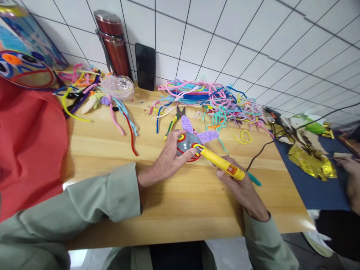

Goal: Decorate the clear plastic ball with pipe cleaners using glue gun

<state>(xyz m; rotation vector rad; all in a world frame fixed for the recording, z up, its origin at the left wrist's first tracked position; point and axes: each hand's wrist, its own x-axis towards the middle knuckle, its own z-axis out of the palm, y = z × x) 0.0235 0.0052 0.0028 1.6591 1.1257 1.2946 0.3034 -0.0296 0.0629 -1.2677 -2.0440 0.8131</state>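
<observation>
A grey rounded ball (185, 143), trimmed with red and yellow pipe cleaner, sits low over the wooden table. Two fuzzy purple ear shapes (208, 137) stick out from its far side. My left hand (165, 157) is closed around the ball, its thumb and fingers pressing on the near and left sides. In my right hand (239, 185) is a yellow glue gun (222, 163), its nozzle at the ball's right side beside a yellow loop. A teal handle (254, 179) shows beyond the right hand; what it belongs to is hidden. Green-and-yellow pliers (176, 120) lie just behind the ball.
Heaped pipe cleaners (208, 97) line the tiled wall. A red flask (114, 43), a phone (145, 66) and a clear plastic dish (118, 87) stand at the back. Red cloth (30, 142) covers the left. A black cord (261, 152) crosses rightward, near gold foil (311, 161) and another person's hand (348, 168).
</observation>
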